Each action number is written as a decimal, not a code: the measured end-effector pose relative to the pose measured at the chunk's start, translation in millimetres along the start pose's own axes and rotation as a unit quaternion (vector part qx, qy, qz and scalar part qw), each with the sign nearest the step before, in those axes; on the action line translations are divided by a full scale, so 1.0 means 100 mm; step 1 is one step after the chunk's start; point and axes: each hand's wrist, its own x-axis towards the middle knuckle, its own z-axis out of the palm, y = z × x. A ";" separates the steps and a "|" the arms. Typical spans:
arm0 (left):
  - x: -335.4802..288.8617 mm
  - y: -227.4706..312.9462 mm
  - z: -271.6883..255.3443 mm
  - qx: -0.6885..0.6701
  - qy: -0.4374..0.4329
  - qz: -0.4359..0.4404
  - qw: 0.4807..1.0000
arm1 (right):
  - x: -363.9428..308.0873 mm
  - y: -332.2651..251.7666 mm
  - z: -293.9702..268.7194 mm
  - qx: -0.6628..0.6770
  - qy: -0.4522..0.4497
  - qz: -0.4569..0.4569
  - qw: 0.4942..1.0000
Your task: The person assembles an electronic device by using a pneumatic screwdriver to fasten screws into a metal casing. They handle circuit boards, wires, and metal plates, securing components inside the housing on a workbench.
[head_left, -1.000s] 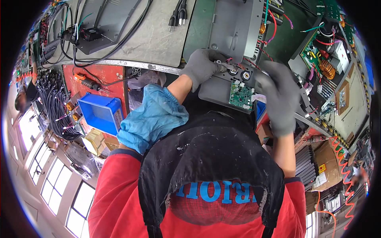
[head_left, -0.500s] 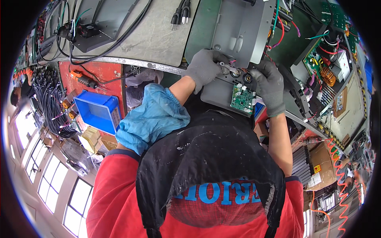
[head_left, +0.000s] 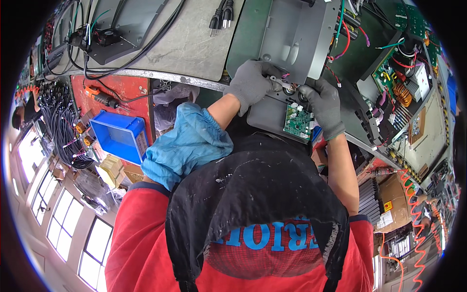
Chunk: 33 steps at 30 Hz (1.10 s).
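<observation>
A grey metal panel (head_left: pixel 265 116) rests at the front edge of the bench, with a green circuit board (head_left: pixel 297 121) on its near right part. My gloved left hand (head_left: pixel 250 85) is closed on a small metal wrench (head_left: pixel 282 84), whose head lies at a round metal fitting on the panel. My gloved right hand (head_left: pixel 325 104) is on the other side of that fitting, its thumb and fingers closed over a small dark round part. Those fingertips hide most of that part, so what they pinch cannot be made out.
Behind the panel stands a bent grey metal housing (head_left: pixel 279 41). An open chassis with circuit boards and a copper coil (head_left: pixel 402 92) is at the right. Black power plugs (head_left: pixel 221 19) lie on the bench. A blue bin (head_left: pixel 119 136) and a power screwdriver (head_left: pixel 102 97) are at the left.
My right hand has shifted slightly left and down, its fingers now covering more of the dark round part. My left hand and the wrench stay nearly where they were.
</observation>
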 end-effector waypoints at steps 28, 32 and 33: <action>0.03 0.11 -0.01 0.030 0.014 -0.006 0.999 | 0.11 -0.03 -0.02 -0.113 -0.042 -0.121 0.985; 0.03 0.12 -0.02 0.017 0.009 -0.014 1.000 | 0.10 -0.14 -0.01 -0.167 -0.045 -0.105 0.979; 0.03 0.14 -0.03 0.014 0.004 -0.015 1.000 | 0.10 -0.14 -0.03 -0.161 -0.055 -0.101 0.980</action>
